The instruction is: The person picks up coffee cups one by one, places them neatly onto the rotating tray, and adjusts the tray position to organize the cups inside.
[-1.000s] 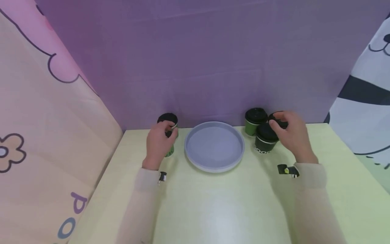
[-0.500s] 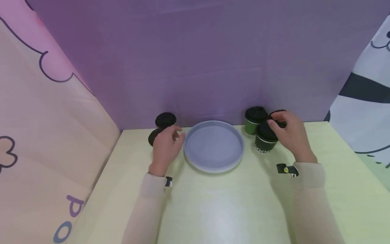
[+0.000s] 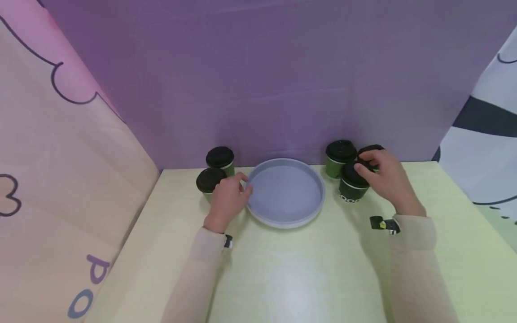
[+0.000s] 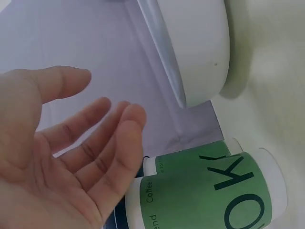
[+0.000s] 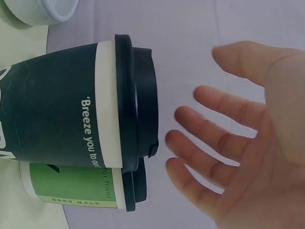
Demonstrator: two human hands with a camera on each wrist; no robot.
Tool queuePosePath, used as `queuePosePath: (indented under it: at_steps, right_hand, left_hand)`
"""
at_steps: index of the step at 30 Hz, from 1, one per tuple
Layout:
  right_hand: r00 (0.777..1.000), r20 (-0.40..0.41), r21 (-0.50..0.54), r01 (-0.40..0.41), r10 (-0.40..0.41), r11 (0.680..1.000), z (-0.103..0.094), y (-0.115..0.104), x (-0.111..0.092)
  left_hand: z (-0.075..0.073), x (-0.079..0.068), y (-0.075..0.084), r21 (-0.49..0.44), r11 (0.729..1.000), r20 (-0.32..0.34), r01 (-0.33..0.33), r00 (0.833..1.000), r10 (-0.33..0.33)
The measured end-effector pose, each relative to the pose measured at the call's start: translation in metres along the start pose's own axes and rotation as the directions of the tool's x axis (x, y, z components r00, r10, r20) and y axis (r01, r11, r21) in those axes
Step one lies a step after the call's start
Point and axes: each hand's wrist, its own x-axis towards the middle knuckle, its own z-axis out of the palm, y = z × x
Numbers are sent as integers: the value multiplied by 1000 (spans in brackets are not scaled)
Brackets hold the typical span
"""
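My left hand is between the front left coffee cup and the round tray's left rim, its fingers loosely bent with nothing in them. The tray is pale grey-lavender with a raised rim. Two green paper cups stand to its left: a front cup, partly covered by the hand, and a back cup, both black-lidded. My right hand hovers by the lid of a dark cup; in the right wrist view a gap separates its relaxed fingers from that lid.
Behind the dark cup are a green cup and another black-lidded cup, partly hidden by the right hand. A purple cloth backdrop rises along the pale table's far edge. Printed cloths hang at both sides.
My left hand has moved right and slightly toward me, away from the left cups to the tray's left rim, uncovering the front cup's lid. The right hand stays nearly still.
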Motion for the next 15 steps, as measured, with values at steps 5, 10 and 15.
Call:
queuePosePath:
  at_steps: [5, 10, 15]
  right_hand:
    - [998, 64, -31, -25, 27, 999, -2, -1, 0]
    - [993, 105, -51, -46, 51, 998, -1, -1, 4]
    - [989, 138, -83, -38, 49, 996, 2, 0, 8]
  left_hand:
    - [1, 1, 0, 43, 999, 5, 12, 1000, -12]
    - [3, 1, -1, 79, 995, 56, 67, 996, -71]
    - [9, 1, -4, 93, 985, 120, 146, 980, -157]
